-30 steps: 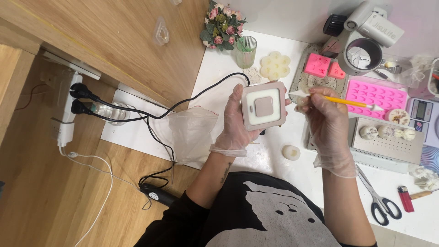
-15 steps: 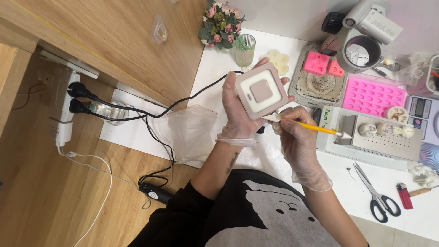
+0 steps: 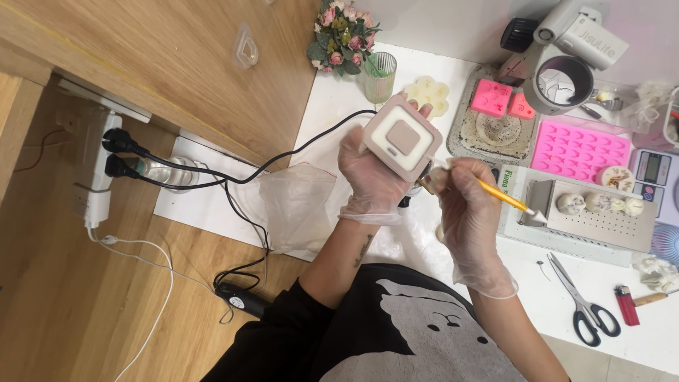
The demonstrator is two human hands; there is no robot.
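A square mould worked at its edge with a yellow tool, above a white surface.

The square pink mould (image 3: 402,137), filled with a pale set block, is held tilted in the gloved left hand (image 3: 373,177), clear of the white surface (image 3: 339,99). A yellow-handled tool (image 3: 495,192) is pinched in the gloved right hand (image 3: 468,212), its tip set at the mould's lower right edge. The block is judged not yet released, so loosening appears to be under way. Pink trays (image 3: 580,147) and scissors (image 3: 587,304) lie nearby.
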